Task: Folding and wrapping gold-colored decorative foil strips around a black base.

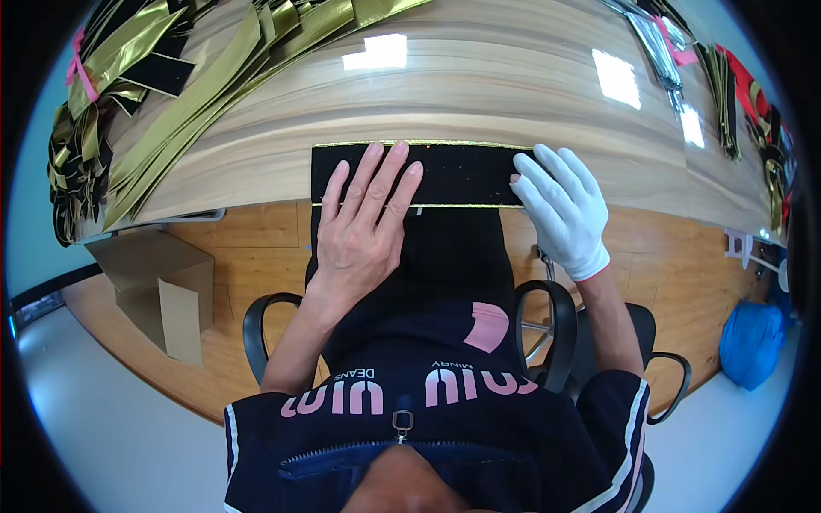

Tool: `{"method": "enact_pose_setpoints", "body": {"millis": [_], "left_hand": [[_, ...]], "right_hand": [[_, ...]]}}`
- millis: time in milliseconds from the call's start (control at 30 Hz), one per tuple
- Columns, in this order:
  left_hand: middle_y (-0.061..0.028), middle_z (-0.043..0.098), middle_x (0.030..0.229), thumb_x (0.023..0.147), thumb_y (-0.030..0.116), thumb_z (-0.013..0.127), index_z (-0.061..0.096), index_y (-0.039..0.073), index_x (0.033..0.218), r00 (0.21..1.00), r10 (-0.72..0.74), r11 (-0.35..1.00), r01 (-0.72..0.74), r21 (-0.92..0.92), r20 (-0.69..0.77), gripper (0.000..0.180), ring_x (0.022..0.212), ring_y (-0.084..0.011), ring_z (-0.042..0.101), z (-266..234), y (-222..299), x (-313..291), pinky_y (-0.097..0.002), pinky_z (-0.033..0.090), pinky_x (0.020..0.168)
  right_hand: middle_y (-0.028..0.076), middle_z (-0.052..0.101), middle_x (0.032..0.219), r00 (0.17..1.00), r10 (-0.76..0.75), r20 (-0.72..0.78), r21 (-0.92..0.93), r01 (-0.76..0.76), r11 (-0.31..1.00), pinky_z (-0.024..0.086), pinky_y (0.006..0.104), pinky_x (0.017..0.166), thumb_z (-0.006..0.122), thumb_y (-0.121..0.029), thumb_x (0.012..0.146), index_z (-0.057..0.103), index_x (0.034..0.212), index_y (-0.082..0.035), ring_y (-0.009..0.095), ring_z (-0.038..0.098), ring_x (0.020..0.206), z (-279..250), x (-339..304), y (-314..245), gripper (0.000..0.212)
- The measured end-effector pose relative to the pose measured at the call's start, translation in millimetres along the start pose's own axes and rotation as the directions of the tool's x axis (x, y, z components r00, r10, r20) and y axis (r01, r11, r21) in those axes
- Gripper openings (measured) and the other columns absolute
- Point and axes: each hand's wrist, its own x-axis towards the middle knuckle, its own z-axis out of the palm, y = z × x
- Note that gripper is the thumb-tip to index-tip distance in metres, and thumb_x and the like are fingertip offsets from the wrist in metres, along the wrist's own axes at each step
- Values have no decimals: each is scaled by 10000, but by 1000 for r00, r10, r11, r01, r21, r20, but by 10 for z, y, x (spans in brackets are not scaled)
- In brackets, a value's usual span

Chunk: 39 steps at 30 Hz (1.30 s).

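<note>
A black strip of fabric-like material point(462, 177) with shiny gold long edges lies crosswise at the table's near edge. Flat on its left part rests my bare left hand point(359, 231), fingers stretched out and a little apart. My right hand point(569, 209) wears a white glove and lies over the strip's right end, its fingers extended. A bare fingertip shows at the glove's inner side, beside the strip. The underside of the right hand is hidden, and so is the end of the strip beneath it.
Long gold strips point(231, 90) fan across the table's point(479, 94) left side, near a pink-tied bundle point(81, 68). Silver, gold and red strips point(744, 85) lie at the far right. Below are an open cardboard box point(180, 299), chair armrests point(556, 333) and a blue bag point(753, 342).
</note>
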Motion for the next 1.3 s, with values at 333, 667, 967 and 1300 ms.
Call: {"method": "enact_pose_setpoints", "body": {"millis": [333, 667, 967, 1300], "left_hand": [[-104, 500, 1634, 920, 40, 647, 537, 57, 1540, 999, -38, 996, 40, -75, 25, 629, 1527, -294, 449, -86, 7, 16, -483, 295, 1261], [-126, 566, 1572, 931, 46, 627, 626, 14, 1437, 996, 6, 995, -15, -101, -86, 507, 1480, -317, 509, -114, -82, 47, -480, 376, 1218], [-131, 722, 1347, 975, 92, 592, 664, 57, 1260, 808, 112, 969, -218, -116, -578, 296, 1286, -359, 655, -407, -30, -112, -532, 428, 1168], [-101, 698, 1388, 864, 144, 635, 741, 51, 1245, 927, -94, 995, 71, -77, -363, 406, 1326, -299, 628, 22, -323, -8, -514, 435, 1141]], "right_hand": [[95, 719, 1331, 995, 104, 15, -2, -104, 995, 468, 510, 1129, 795, -90, 817, 718, 1254, -93, 329, 651, 1276, -85, 176, -168, 444], [138, 731, 1289, 989, -9, 148, 28, 5, 1000, 500, 519, 1107, 781, -14, 800, 705, 1176, -32, 357, 669, 1261, -205, 370, -104, 384], [135, 755, 1235, 992, 101, -80, -21, -103, 994, 538, 420, 1055, 696, 101, 887, 701, 1285, 1, 332, 709, 1174, -449, 1237, 290, 411], [184, 769, 1171, 753, -60, -655, -133, -37, 990, 574, 397, 942, 660, -207, 1044, 752, 1255, -70, 336, 760, 1070, -873, 3741, 1567, 268]]}}
